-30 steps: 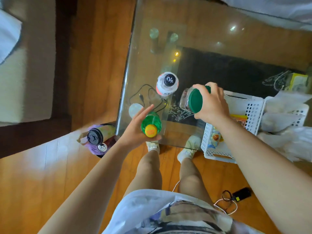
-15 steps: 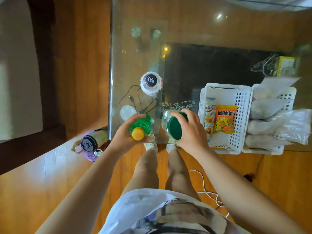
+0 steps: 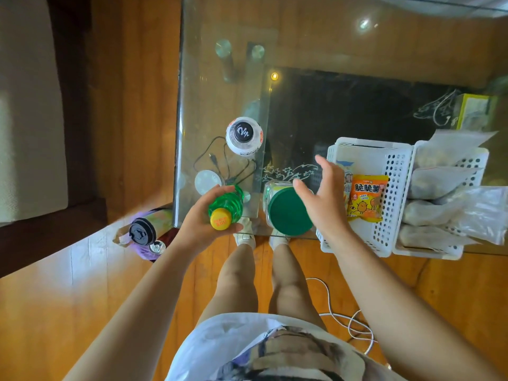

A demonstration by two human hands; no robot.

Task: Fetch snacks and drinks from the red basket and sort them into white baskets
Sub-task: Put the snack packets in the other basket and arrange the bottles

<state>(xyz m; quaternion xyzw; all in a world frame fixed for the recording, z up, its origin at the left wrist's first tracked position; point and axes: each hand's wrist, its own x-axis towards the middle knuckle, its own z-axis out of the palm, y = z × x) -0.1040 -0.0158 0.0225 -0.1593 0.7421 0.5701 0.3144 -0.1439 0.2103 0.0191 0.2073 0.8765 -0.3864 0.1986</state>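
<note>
Meanwhile, at frame centre, the left hand (image 3: 203, 221) wraps a green bottle (image 3: 226, 206) with a yellow cap over the glass table (image 3: 220, 86) edge. The right hand (image 3: 324, 199), fingers spread, hovers beside a green-lidded jar (image 3: 286, 209) standing just left of the white basket (image 3: 395, 185) holding an orange snack packet (image 3: 365, 198).
</note>
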